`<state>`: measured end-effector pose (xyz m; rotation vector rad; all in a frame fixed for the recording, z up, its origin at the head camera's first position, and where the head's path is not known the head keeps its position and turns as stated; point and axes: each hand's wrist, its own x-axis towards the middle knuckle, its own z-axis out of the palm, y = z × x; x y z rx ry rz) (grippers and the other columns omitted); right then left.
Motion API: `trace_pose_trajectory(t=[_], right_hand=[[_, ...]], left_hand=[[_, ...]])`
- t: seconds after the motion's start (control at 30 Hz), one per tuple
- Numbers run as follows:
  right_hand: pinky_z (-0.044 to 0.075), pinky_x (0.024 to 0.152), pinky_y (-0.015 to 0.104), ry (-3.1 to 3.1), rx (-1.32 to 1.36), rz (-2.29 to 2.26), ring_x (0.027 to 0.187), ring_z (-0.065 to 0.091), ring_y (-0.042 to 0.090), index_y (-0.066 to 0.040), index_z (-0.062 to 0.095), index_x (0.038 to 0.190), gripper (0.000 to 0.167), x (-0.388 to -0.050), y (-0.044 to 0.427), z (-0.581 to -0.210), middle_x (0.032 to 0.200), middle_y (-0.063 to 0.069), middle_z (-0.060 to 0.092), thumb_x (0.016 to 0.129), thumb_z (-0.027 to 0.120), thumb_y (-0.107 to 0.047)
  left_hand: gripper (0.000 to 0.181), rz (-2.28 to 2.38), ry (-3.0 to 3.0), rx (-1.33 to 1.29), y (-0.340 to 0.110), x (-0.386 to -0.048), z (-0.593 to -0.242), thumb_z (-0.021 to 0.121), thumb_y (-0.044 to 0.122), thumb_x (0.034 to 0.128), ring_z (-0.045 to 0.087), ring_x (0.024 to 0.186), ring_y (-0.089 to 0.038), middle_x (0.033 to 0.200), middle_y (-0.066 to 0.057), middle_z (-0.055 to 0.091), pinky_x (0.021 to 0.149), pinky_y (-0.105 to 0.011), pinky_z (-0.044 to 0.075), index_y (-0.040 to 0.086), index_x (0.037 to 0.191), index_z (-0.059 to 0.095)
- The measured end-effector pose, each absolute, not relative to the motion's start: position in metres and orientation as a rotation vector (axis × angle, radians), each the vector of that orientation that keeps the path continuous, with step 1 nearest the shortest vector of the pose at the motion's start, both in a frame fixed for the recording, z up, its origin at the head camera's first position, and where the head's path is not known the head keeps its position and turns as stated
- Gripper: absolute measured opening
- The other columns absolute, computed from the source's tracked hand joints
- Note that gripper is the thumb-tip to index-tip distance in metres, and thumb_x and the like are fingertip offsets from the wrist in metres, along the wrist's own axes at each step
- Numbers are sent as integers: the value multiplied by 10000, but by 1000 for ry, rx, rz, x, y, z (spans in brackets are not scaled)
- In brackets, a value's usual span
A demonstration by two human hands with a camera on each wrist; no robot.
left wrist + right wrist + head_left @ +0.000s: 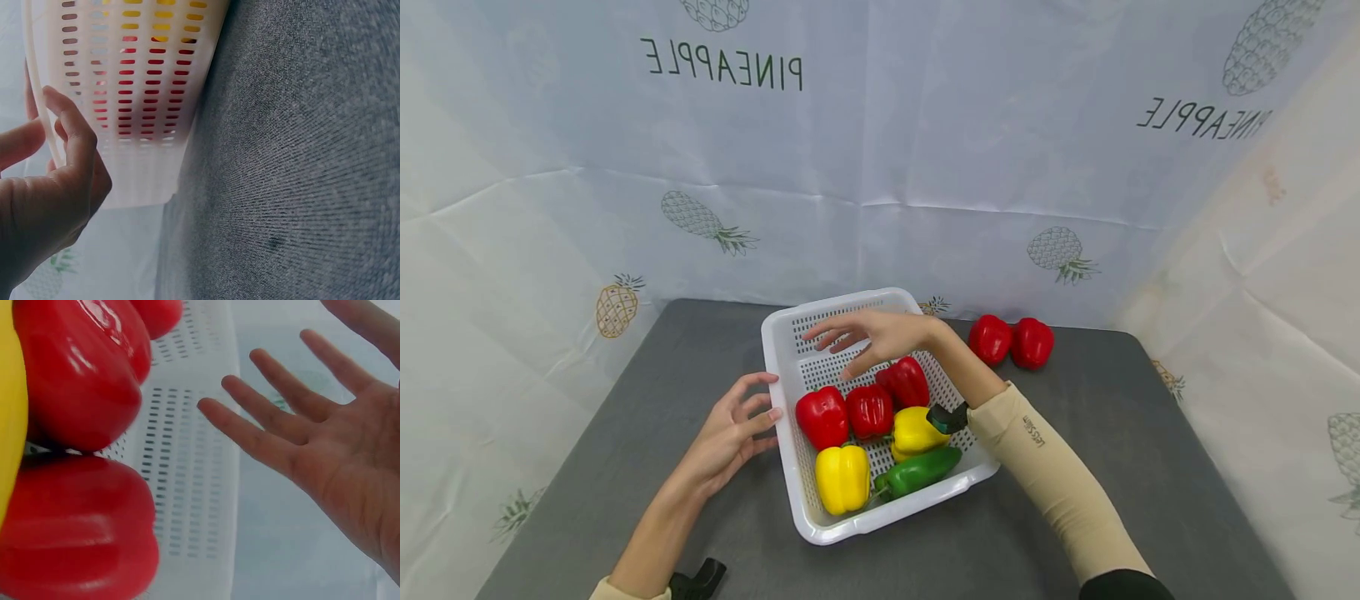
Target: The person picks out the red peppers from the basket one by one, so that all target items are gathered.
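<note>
A white perforated plastic basket [876,527] sits at an angle on the table. Inside it lie three red bell peppers [823,418], two yellow bell peppers [842,479] and a long green pepper [919,473]. My left hand [730,433] pinches the basket's left rim; thumb and fingers meet around that edge in the left wrist view [69,162]. Above the far part of the basket hovers my right hand [880,333], its fingers spread and holding nothing. The right wrist view shows that palm [337,431] apart from the red peppers [78,528].
Two more red bell peppers [1032,343] stand side by side on the table beyond the basket's right corner. The dark grey table [1075,467] ends at a pale pineapple-print curtain [880,150] behind and at both sides.
</note>
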<state>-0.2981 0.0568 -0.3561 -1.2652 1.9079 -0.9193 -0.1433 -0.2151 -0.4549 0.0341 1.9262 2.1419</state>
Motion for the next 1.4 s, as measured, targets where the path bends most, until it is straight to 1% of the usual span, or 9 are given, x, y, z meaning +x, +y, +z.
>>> trace_pose_trajectory(t=[0.2, 0.33, 0.43, 0.6, 0.7, 0.87, 1.07, 1.23, 1.4], right_hand=[[523, 1210, 449, 1848, -1308, -877, 1514, 554, 308, -36, 457, 1612, 785, -297, 46, -366, 1670, 147, 507, 914, 816, -75], [493, 1227, 551, 1817, -1276, -850, 1538, 517, 362, -63, 473, 1610, 806, -296, 40, -373, 1675, 116, 503, 889, 833, -87], [474, 1235, 584, 1785, -1260, -844, 1550, 486, 419, -50, 469, 1606, 820, -295, 36, -377, 1676, 142, 491, 875, 838, -87], [523, 1209, 470, 1778, -1227, -791, 1547, 495, 400, -57, 465, 1612, 842, -295, 30, -387, 1684, 186, 468, 865, 850, -100], [561, 1163, 421, 1781, -1201, -738, 1532, 514, 363, -99, 475, 1614, 841, -296, 27, -392, 1681, 168, 477, 867, 861, -126], [592, 1117, 406, 1769, -1182, -705, 1498, 544, 315, -154, 498, 1608, 841, -297, 26, -397, 1674, 132, 498, 857, 877, -141], [567, 1148, 391, 1733, -1190, -693, 1495, 545, 254, -140, 505, 1606, 809, -301, 23, -402, 1669, 125, 509, 873, 847, -106], [596, 1107, 387, 1701, -1140, -716, 1465, 567, 257, -148, 511, 1602, 824, -304, 22, -404, 1665, 124, 510, 858, 860, -93], [597, 1106, 389, 1685, -1099, -710, 1421, 591, 229, -117, 571, 1553, 748, -308, 19, -407, 1617, 108, 560, 863, 853, -72]], left_hand=[[601, 2145, 1921, 59, -214, -143, -455, 678, 98, 1060, 669, 1167, -197, 1352, -76, 616, 936, -374, 665, 160, 1554, 341], [616, 2142, 1929, 49, -213, -144, -454, 684, 108, 1057, 661, 1180, -218, 1364, -98, 611, 943, -385, 666, 150, 1563, 335], [632, 2141, 1934, 45, -213, -144, -454, 683, 108, 1058, 660, 1179, -222, 1357, -96, 618, 946, -385, 665, 130, 1575, 321], [636, 2143, 1929, 48, -213, -144, -454, 677, 102, 1060, 661, 1173, -216, 1340, -79, 625, 945, -381, 664, 121, 1580, 312], [632, 2144, 1925, 53, -213, -144, -454, 676, 101, 1060, 663, 1174, -222, 1353, -90, 619, 946, -386, 664, 125, 1577, 313], [631, 2139, 1925, 53, -213, -145, -454, 679, 112, 1060, 667, 1173, -231, 1378, -104, 603, 953, -390, 664, 140, 1573, 314], [618, 2141, 1928, 57, -214, -144, -455, 676, 108, 1060, 680, 1168, -235, 1350, -92, 620, 953, -393, 665, 141, 1565, 321], [629, 2139, 1930, 65, -214, -143, -455, 676, 108, 1061, 681, 1177, -237, 1338, -73, 628, 951, -388, 665, 132, 1572, 311], [614, 2136, 1932, 67, -215, -143, -455, 678, 110, 1060, 688, 1169, -233, 1323, -68, 630, 948, -379, 665, 149, 1561, 325]])
